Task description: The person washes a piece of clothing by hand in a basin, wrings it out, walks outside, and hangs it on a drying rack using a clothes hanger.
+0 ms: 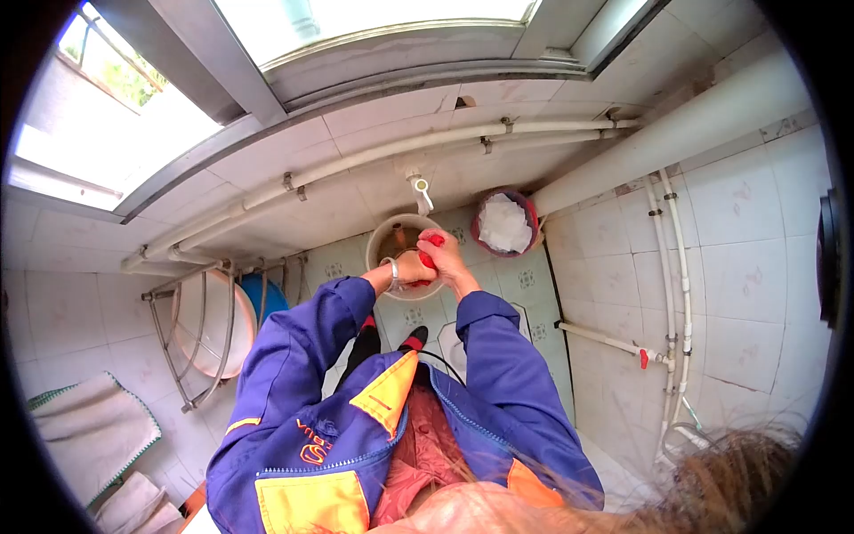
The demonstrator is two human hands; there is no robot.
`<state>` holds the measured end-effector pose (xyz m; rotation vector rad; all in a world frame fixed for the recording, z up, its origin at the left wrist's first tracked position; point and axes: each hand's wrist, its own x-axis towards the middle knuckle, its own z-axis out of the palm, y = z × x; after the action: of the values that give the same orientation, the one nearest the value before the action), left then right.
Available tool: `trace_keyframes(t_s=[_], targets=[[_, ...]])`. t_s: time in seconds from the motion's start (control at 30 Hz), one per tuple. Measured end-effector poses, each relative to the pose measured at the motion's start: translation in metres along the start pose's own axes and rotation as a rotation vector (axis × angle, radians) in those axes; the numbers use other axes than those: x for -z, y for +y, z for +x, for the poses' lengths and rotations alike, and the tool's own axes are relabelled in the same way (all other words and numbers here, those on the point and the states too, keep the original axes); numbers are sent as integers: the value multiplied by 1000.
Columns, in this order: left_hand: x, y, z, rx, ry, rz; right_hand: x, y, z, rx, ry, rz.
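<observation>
A red cloth [427,253] is bunched up between my two hands, over a pale bucket [376,238] on the tiled floor. My left hand [411,267], with a bracelet at the wrist, is closed around it. Pressed against it from the other side, my right hand [447,258] also grips the red cloth, and bits of red show between the fingers. The bucket's inside looks brownish; its contents are partly hidden by my hands. Just beyond the bucket, a white tap [422,189] sticks out from the wall.
A dark-red bin [481,233] with white crumpled material [504,223] stands right of the bucket. Pipes [347,163] run along the wall under the window. At left, a metal rack [161,331] holds basins [201,327]. A red-handled valve [644,359] sits on the right wall.
</observation>
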<state>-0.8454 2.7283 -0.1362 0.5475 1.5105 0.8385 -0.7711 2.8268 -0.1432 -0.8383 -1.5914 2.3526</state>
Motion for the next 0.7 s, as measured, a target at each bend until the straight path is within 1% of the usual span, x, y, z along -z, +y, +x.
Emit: trace_keyframes(t_s=[0.03, 0.07, 0.1, 0.17, 0.2, 0.23, 0.27, 0.3, 0.33, 0.37, 0.4, 0.43, 0.47, 0.5, 0.53, 0.57, 0.63, 0.67, 0.7], targets=[[0, -4, 8, -23, 60, 338, -1, 10, 4, 40, 95, -91], [-3, -12, 17, -133, 138, 645, -2, 17, 8, -34, 173, -182], [-8, -22, 21, -131, 137, 642, -3, 24, 10, -38, 173, -183], [-22, -6, 5, -83, 534, 622, -4, 31, 16, -4, 409, -304], [-22, -2, 5, 8, 495, 566, -2, 30, 16, -1, 405, -305], [-19, -1, 5, 6, 500, 567, 2, 20, 14, 39, 305, -372], [-15, -5, 6, -130, 479, 521, 5, 9, 7, 75, 206, -438], [-8, -9, 6, -265, 458, 476, 9, -2, 0, 77, 204, -437], [4, -28, 19, -421, 351, 340, 14, -16, -10, 296, 31, -489], [8, -16, 11, -423, 361, 340, 19, -30, -19, 516, -148, -537], [10, 6, -10, -381, 233, 131, 23, -41, -28, 521, -162, -535], [12, 19, -24, -338, 111, -79, 25, -52, -37, 634, -257, -827], [14, 12, -14, -356, 20, -124, 24, -63, -43, 762, -359, -1112], [13, 14, -15, -360, -48, -170, 20, -74, -44, 852, -366, -1166], [4, 20, -20, -366, -121, -212, 23, -69, -37, 972, -360, -1201], [-1, 24, -22, -367, -176, -244, 20, -73, -33, 1025, -340, -1184], [-5, 34, -27, -243, -211, -215, 19, -83, -33, 1107, -333, -1243], [-6, 27, -18, -156, -285, -245, 28, -79, -32, 1064, -380, -1268], [-12, 28, -17, -146, -284, -201, 34, -76, -30, 1013, -415, -1303]])
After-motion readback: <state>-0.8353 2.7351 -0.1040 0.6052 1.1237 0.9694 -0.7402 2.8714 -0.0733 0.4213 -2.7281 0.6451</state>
